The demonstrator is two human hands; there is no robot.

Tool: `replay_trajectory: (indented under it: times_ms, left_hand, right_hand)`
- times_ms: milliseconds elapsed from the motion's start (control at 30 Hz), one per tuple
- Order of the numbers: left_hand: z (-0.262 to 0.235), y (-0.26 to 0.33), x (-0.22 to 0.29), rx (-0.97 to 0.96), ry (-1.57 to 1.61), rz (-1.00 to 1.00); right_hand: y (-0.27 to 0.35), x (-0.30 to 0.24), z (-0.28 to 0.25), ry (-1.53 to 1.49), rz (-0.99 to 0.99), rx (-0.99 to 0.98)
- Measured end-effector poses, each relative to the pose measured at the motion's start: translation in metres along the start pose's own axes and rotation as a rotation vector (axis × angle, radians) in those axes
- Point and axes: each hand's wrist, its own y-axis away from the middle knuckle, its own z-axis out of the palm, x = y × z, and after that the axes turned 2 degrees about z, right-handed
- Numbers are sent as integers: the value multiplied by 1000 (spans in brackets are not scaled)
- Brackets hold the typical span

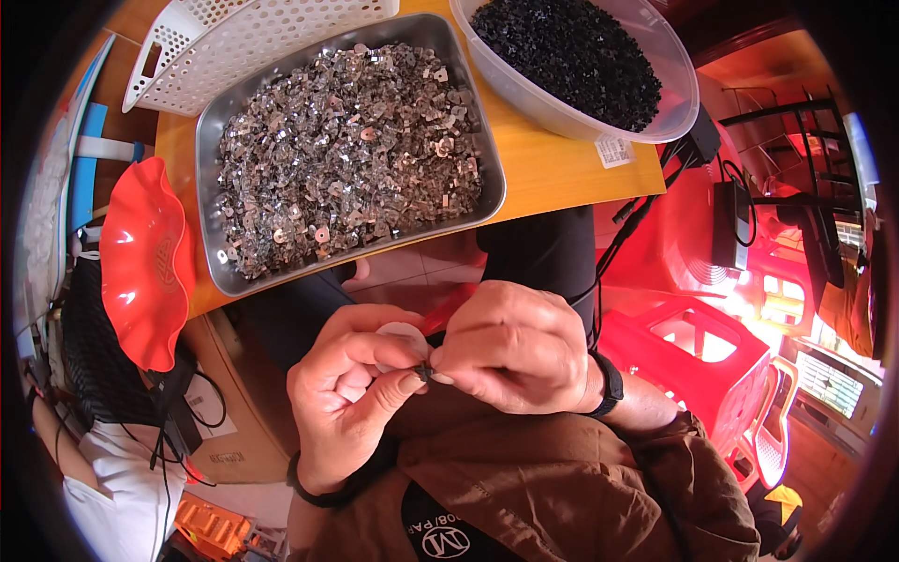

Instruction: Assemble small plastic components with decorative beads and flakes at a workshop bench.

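My left hand (351, 393) and my right hand (515, 351) meet in front of my body, below the table edge. Between their fingertips is a small black piece (424, 372), pinched by both thumbs and forefingers; the fingers cover most of it. Something pale and rounded (403, 332) shows behind the left forefinger; I cannot tell what it is. Beyond the hands, a metal tray (493, 183) holds a heap of small shiny metal clips (346, 155). A clear plastic tub (670, 108) to its right is filled with small black parts (571, 61).
Tray and tub stand on a yellow wooden table (552, 183). A white perforated basket (272, 47) leans behind the tray, and a red wavy-edged dish (145, 267) sits at the left. Red plastic stools (693, 375) are on the right, with black cables (623, 244) beside the table. A person's white sleeve (122, 478) appears lower left.
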Motion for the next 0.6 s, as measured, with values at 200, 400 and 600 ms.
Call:
replay_trajectory:
  times_ms: [200, 400, 600]
  left_hand:
    - [0, 0, -2, 152, -335, 207]
    - [2, -4, 1, 140, -620, 336]
    - [2, -2, 1, 94, -506, 243]
  right_hand:
    - [0, -4, -3, -233, 444, -142]
    - [-1, -5, 0, -248, 444, -95]
    - [0, -6, -2, -267, 456, -127]
